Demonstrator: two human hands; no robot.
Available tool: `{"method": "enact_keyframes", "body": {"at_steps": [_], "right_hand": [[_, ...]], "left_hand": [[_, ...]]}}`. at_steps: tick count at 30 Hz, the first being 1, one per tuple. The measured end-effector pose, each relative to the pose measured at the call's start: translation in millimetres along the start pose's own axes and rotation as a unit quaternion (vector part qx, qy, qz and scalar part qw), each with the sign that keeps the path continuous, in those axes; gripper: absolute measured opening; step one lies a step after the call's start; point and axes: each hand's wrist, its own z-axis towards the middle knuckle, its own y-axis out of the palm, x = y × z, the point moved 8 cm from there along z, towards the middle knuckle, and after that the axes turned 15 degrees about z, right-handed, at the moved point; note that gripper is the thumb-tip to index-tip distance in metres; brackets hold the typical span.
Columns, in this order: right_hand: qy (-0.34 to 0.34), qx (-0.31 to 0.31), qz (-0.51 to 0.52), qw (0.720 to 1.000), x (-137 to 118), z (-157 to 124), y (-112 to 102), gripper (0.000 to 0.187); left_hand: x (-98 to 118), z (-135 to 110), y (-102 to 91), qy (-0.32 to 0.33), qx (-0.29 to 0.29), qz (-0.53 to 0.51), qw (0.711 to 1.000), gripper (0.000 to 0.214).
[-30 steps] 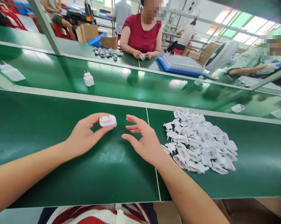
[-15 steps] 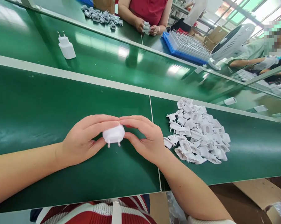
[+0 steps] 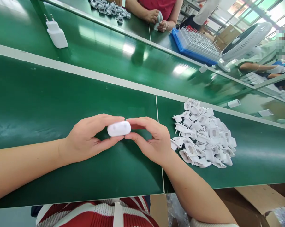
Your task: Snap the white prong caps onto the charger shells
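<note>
A small white plug part (image 3: pixel 119 128) is held above the green table (image 3: pixel 38 104) between both my hands. My left hand (image 3: pixel 90 138) pinches its left end with thumb and fingers. My right hand (image 3: pixel 151 138) pinches its right end the same way. The part's smooth oval face is turned toward me and its pins are hidden. A heap of several similar white plug parts (image 3: pixel 204 138) lies just to the right of my right hand.
A white charger (image 3: pixel 56 34) stands on the green conveyor belt (image 3: pixel 109 60) behind. Across it, another person's hands (image 3: pixel 156 17) hold a part, beside grey parts (image 3: pixel 109 9), a blue tray of pins (image 3: pixel 194 45) and a white fan (image 3: pixel 244 41). A cardboard box (image 3: pixel 258 198) sits below the table edge.
My right hand came in and took the part's other end. The part has since been turned so its pins no longer show. The charger on the belt appears further left.
</note>
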Motion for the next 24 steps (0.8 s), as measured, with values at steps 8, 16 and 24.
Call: {"method": "enact_keyframes", "body": {"at_steps": [8,16,24], "right_hand": [[0.063,0.015,0.097,0.993,11.0,-2.2,2.0,0.031],[0.057,0.016,0.108,0.992,11.0,-1.4,1.1,0.033],[0.135,0.047,0.237,0.961,19.3,-8.4,13.8,0.032]], "left_hand": [[-22.0,-4.2,18.3,-0.152,-0.054,-0.149,0.976,0.034],[-18.6,-3.0,13.8,-0.116,-0.023,-0.158,0.98,0.036],[4.6,-1.4,-1.2,0.005,0.055,0.0,0.998,0.03]]}}
